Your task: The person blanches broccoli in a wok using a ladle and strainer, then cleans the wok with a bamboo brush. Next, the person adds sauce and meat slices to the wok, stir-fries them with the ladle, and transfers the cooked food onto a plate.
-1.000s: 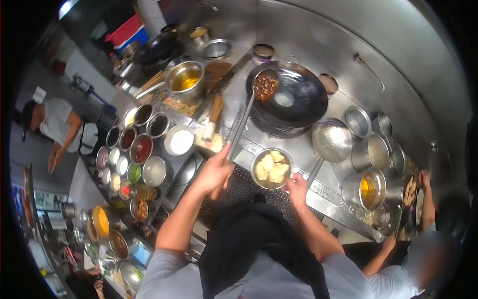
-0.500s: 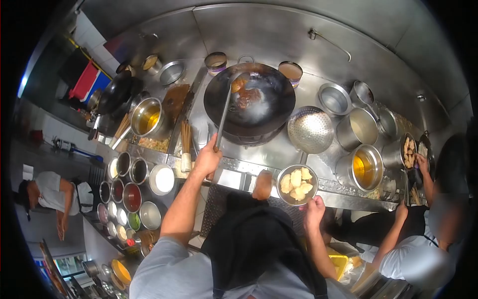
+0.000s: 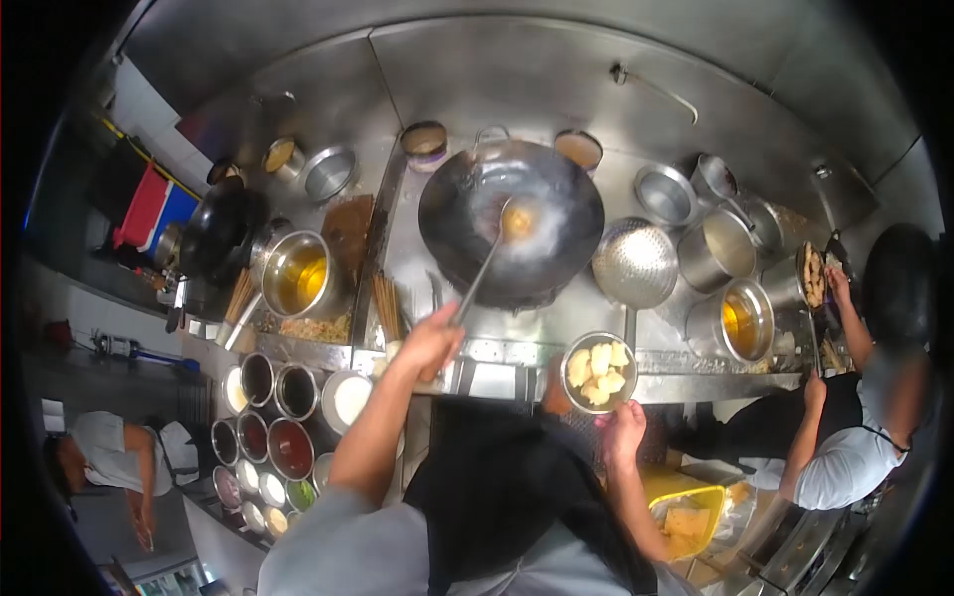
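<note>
Two things are in hand, as we log it: a ladle (image 3: 487, 266) and a small bowl (image 3: 570, 388). The ladle's cup sits inside the wok (image 3: 453, 214), near its middle, with pale haze or steam around it; what lies beneath is hard for us to make out. The left hand (image 3: 432, 343) has its fingers wrapped around the ladle handle. The right hand (image 3: 623, 429) has its fingers clamped on the bowl's near rim, and we see pale yellow pieces (image 3: 602, 364) in the bowl, held in front of the counter's edge. Just right of the wok lies a perforated strainer (image 3: 636, 263); beyond it, a pot (image 3: 702, 330) of amber liquid. Left of the wok, we note a bamboo brush (image 3: 387, 305) and a second amber-filled pot (image 3: 341, 290). Farther out, a co-worker (image 3: 840, 467) stands at right, another (image 3: 111, 449) at left.
</note>
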The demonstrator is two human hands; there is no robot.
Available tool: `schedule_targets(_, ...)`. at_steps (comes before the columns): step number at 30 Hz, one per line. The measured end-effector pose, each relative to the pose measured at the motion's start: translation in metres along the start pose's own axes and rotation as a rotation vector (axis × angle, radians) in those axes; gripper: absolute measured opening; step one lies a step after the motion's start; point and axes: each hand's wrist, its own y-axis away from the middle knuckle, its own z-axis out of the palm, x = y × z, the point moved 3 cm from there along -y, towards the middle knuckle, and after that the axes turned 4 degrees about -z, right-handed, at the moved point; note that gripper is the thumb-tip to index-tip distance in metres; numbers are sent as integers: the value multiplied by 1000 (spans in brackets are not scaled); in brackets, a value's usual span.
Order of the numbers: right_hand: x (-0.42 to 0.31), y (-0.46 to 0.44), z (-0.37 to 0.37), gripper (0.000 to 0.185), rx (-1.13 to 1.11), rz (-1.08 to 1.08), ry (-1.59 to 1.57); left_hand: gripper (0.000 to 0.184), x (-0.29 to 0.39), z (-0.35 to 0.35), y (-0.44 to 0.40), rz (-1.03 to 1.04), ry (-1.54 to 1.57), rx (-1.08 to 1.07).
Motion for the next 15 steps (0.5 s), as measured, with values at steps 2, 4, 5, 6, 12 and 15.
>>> schedule_targets(2, 5, 8, -6, 4, 28, 0, -17, 78, -8, 2, -25, 62, 58, 4)
schedule_targets(4, 0, 9, -3, 4, 11, -53, 45, 78, -28, 20, -20, 83, -38, 79)
schedule_targets(5, -4, 7, 2, 4, 14, -70, 36, 77, -18, 24, -9, 112, -135, 170)
schedule_targets(6, 0, 10, 1, 4, 27, -63, 0, 69, -21, 23, 9, -6, -91, 105)
schedule_targets(12, 13, 6, -11, 5, 65, -40, 12, 73, -32, 11, -31, 92, -99, 66)
schedule_targets(15, 14, 0, -11, 5, 107, -66, 3, 70, -23, 21, -1, 167, -240, 120)
